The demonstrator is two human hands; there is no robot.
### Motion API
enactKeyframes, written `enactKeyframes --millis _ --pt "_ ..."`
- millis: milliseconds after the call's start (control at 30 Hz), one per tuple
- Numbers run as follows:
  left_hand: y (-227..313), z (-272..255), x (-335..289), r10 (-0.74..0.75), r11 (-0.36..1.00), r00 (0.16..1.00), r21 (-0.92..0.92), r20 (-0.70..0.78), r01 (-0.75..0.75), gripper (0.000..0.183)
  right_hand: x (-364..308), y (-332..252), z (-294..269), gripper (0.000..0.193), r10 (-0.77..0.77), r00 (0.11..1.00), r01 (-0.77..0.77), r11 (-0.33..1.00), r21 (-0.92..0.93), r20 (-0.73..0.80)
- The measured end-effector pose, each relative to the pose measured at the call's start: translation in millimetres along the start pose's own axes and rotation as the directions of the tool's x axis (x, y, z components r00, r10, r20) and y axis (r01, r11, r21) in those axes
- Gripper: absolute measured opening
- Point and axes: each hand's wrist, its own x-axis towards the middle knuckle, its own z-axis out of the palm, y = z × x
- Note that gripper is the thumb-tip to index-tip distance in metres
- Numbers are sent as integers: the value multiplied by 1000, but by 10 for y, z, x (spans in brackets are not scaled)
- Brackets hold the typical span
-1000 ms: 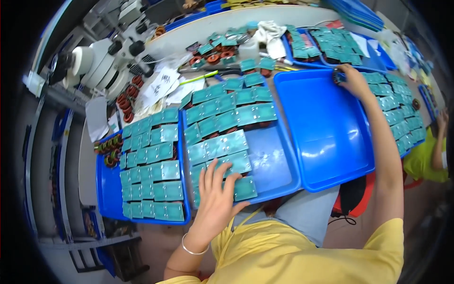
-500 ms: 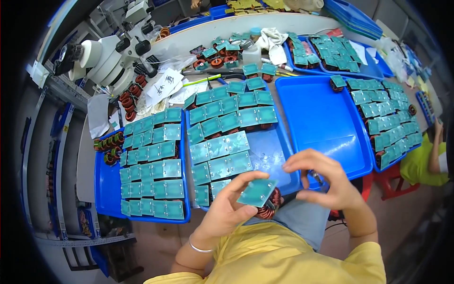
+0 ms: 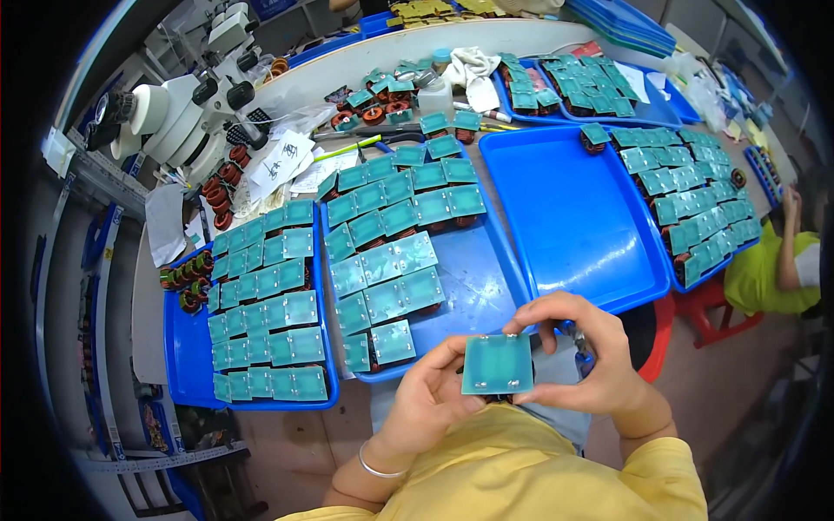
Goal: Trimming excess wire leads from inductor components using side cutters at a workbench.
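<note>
In front of my waist, my left hand grips a green circuit board by its left side, with its flat face up and small solder spots along the edges. The coil under the board is mostly hidden now. My right hand has its index finger at the board's top right corner and its thumb at the lower right one. Tucked against that palm is a small metal tool with a blue part; its kind is hard to make out. Beyond my hands, a blue tray carries rows of similar boards on copper coils.
A fuller blue tray stands at the left. Another blue tray, with one coil board in its far corner, lies right of centre. A microscope stands far left. At the right edge sits another person.
The board has turned from tilted to nearly square to me, hiding its coil. My right hand has come in from the right and now touches the board's edge. The view has shifted slightly.
</note>
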Motion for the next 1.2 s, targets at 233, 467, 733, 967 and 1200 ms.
enactKeyframes --millis 233,467,733,967,1200 --pt "-32 54 -6 -82 938 996 -334 45 92 47 9 15 -27 58 181 981 -190 958 214 64" --pt "-25 119 58 103 948 995 302 -7 -96 70 -27 -37 67 62 -10 998 0 986 -167 -60" --pt "76 205 33 -89 981 989 -182 -118 67 68 -226 -19 -192 30 72 993 -93 968 -233 -97" --pt "33 154 43 -30 998 990 49 -134 37 70 -201 -103 -206 43 -9 973 168 708 -686 230" --pt "13 205 28 98 924 970 383 -221 -6 77 -272 -187 -86 43 -30 968 210 641 -738 250"
